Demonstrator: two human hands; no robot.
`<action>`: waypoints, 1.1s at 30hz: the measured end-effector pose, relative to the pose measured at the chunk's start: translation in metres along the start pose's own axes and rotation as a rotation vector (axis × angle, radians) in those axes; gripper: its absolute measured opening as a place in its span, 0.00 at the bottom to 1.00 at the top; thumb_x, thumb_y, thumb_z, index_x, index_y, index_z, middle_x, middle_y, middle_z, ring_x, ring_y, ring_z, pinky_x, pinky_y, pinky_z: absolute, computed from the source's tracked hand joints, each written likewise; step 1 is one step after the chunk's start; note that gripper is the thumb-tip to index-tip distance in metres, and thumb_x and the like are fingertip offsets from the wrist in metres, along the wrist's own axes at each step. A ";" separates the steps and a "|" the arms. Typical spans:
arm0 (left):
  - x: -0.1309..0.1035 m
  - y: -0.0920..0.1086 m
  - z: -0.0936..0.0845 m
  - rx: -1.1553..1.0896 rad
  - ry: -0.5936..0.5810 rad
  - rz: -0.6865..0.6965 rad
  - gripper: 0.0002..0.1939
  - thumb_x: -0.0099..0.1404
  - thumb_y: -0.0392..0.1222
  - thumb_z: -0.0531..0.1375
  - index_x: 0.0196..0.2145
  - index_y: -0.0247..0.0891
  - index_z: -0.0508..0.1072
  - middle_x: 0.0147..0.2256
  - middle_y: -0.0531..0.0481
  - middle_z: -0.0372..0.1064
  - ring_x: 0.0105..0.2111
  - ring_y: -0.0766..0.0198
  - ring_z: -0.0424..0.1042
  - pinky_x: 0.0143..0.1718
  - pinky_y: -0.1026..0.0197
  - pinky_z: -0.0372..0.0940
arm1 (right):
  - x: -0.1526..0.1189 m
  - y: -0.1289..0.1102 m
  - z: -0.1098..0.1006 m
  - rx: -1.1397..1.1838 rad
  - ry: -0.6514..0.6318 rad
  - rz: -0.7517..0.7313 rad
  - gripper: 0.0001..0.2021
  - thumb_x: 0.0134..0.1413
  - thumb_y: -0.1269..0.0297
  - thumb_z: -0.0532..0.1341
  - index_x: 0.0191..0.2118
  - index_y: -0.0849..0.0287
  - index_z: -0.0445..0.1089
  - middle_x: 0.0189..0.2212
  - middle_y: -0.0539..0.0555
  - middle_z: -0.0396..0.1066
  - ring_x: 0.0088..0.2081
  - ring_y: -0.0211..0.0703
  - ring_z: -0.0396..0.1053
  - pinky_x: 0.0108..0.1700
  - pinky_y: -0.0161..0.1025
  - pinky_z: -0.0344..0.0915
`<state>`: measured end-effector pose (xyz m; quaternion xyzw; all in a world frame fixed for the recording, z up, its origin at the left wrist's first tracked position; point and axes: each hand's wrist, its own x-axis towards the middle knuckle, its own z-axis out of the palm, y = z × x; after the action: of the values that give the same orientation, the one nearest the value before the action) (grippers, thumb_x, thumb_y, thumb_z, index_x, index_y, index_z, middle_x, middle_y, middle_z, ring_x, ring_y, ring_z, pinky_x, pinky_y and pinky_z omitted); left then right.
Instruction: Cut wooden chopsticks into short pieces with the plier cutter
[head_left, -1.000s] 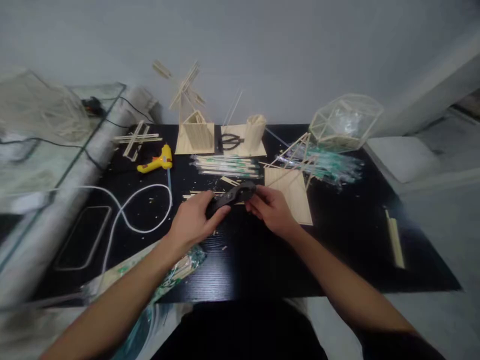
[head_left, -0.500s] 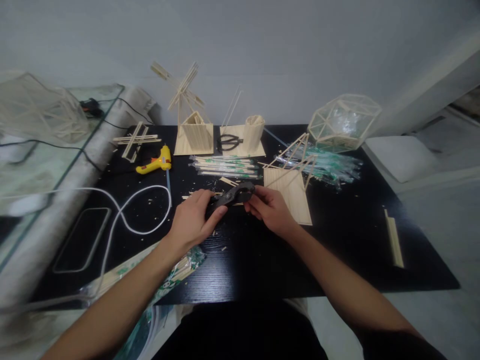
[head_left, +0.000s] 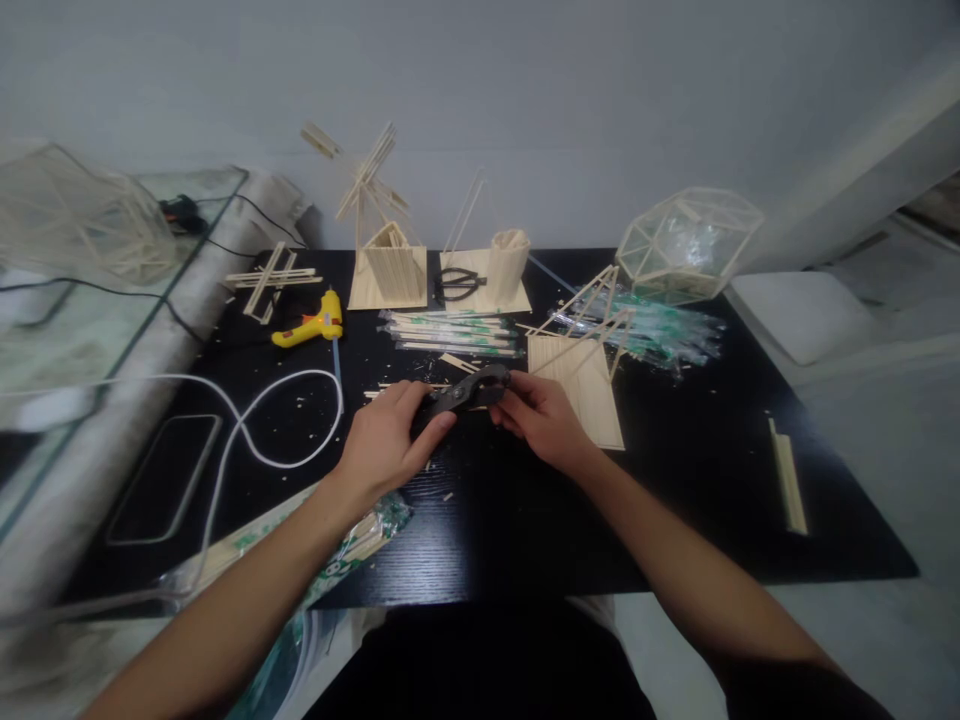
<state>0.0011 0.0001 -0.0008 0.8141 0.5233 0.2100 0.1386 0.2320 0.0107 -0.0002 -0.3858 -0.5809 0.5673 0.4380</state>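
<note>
Over the middle of the black table, my left hand (head_left: 386,436) is closed around the handles of a black pliers-like cutter (head_left: 465,392), its thumb along the near side. The cutter's curved jaws point right, toward my right hand (head_left: 541,414). That hand is pinched beside the jaw tips; whatever lies between its fingers is too small and hidden to make out. Behind the cutter lie loose thin wooden sticks (head_left: 459,362). Just right of my right hand is a flat panel of wooden sticks (head_left: 581,385), with a stick frame (head_left: 592,305) standing over its far edge.
A yellow glue gun (head_left: 315,322), a white cable (head_left: 279,464) and a phone-like slab (head_left: 166,480) lie left. Black scissors (head_left: 460,284) and stick models (head_left: 395,268) stand at the back. Bagged sticks (head_left: 450,333) lie mid-table. A polyhedral frame (head_left: 686,245) sits back right.
</note>
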 end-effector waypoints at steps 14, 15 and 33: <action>0.002 0.006 -0.002 -0.002 -0.039 -0.041 0.21 0.74 0.59 0.47 0.35 0.40 0.67 0.30 0.48 0.70 0.31 0.56 0.72 0.34 0.57 0.63 | 0.000 -0.001 0.001 -0.020 0.023 0.029 0.22 0.62 0.44 0.63 0.28 0.59 0.67 0.23 0.47 0.65 0.20 0.30 0.55 0.22 0.33 0.51; 0.002 0.006 -0.003 0.001 -0.044 -0.047 0.21 0.74 0.59 0.48 0.35 0.40 0.67 0.30 0.48 0.70 0.31 0.56 0.72 0.33 0.57 0.62 | 0.000 -0.001 0.001 -0.022 0.025 0.028 0.22 0.62 0.44 0.63 0.28 0.59 0.67 0.22 0.47 0.65 0.20 0.30 0.55 0.22 0.33 0.51; 0.002 0.009 -0.002 0.098 -0.084 -0.080 0.24 0.74 0.61 0.45 0.34 0.40 0.66 0.30 0.46 0.72 0.31 0.53 0.74 0.33 0.56 0.62 | 0.002 0.004 0.000 0.008 0.033 0.018 0.20 0.63 0.48 0.63 0.28 0.59 0.67 0.22 0.46 0.64 0.20 0.30 0.54 0.23 0.33 0.50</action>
<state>0.0086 -0.0015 0.0052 0.8065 0.5588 0.1441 0.1286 0.2307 0.0131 -0.0044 -0.3987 -0.5679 0.5668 0.4440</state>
